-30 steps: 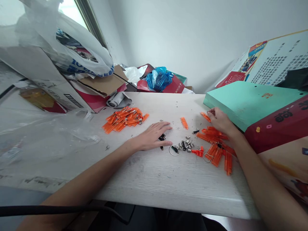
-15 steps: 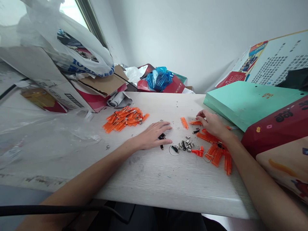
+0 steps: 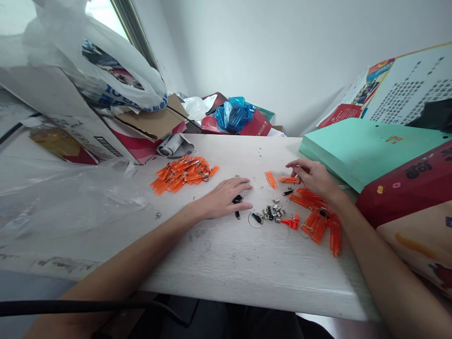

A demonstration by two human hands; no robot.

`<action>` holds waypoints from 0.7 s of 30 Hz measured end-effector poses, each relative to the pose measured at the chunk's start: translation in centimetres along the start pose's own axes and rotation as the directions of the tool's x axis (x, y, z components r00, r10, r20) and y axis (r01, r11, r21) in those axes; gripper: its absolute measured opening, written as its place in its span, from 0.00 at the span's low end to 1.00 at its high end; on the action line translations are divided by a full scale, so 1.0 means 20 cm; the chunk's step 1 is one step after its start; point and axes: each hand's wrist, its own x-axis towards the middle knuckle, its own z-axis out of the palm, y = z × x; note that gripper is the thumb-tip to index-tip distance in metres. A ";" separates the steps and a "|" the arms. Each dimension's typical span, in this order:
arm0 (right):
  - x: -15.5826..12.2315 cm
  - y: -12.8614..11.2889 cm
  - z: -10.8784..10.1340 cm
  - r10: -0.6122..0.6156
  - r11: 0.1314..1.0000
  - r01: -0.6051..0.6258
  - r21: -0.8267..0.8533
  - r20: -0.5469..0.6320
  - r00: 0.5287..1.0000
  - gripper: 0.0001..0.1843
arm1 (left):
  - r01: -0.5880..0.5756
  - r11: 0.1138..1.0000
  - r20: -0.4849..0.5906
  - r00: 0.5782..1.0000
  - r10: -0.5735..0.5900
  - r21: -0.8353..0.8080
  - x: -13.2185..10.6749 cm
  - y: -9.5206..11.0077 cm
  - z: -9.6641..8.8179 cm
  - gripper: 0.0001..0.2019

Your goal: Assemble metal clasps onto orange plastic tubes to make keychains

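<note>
My left hand (image 3: 226,197) lies with fingers stretched out on the table, over a few small black parts (image 3: 238,200) that it partly hides. My right hand (image 3: 310,176) hovers just above an orange plastic lighter body (image 3: 287,180), fingers loosely apart, nothing seen between them. Another orange lighter body (image 3: 271,180) lies to its left. Below the hands are small metal caps (image 3: 277,209), a thin white ring (image 3: 252,225) and small red-orange pieces (image 3: 291,222). More orange lighter bodies (image 3: 318,230) sit partly under my right forearm. A pile of orange lighters (image 3: 183,174) rests left of my left hand.
A mint-green box (image 3: 367,141) and a dark red bag (image 3: 406,179) border the right side. At the left stand a cardboard box (image 3: 84,122) and a white plastic bag (image 3: 116,80). A blue plastic bag (image 3: 233,115) lies at the back. A black cable (image 3: 88,306) crosses the lower left.
My right hand has lifted slightly and its fingers have spread a little, away from the orange lighter body. The left hand has stayed put.
</note>
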 end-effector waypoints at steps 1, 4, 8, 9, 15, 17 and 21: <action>0.00 0.00 0.00 0.007 1.000 -0.007 -0.013 0.000 1.000 0.16 | -0.002 1.000 0.000 1.000 0.002 0.002 0.00 0.00 0.00 0.32; 0.00 0.03 0.00 -0.004 0.993 0.000 -0.114 -0.032 0.999 0.16 | -0.012 1.000 -0.003 1.000 0.012 0.005 0.00 -0.01 0.00 0.32; 0.03 0.08 0.02 -0.051 0.972 0.033 -0.232 -0.072 0.996 0.15 | -0.011 1.000 -0.005 1.000 0.011 0.005 0.00 -0.01 0.01 0.32; 0.04 0.09 0.03 -0.062 0.968 0.042 -0.246 -0.074 0.995 0.15 | -0.010 1.000 -0.005 1.000 0.010 0.003 0.00 -0.01 0.01 0.32; 0.06 0.11 0.06 -0.143 0.935 0.133 -0.328 -0.007 0.990 0.15 | -0.008 1.000 -0.002 1.000 0.008 0.008 0.00 -0.01 0.00 0.32; 0.06 0.11 0.06 -0.156 0.929 0.161 -0.334 0.042 0.987 0.14 | -0.004 1.000 0.003 1.000 0.004 0.011 0.00 -0.01 0.00 0.32; 0.05 0.10 0.05 -0.164 0.917 0.196 -0.347 0.119 0.979 0.14 | -0.002 1.000 0.008 1.000 0.002 0.011 0.00 -0.01 0.00 0.32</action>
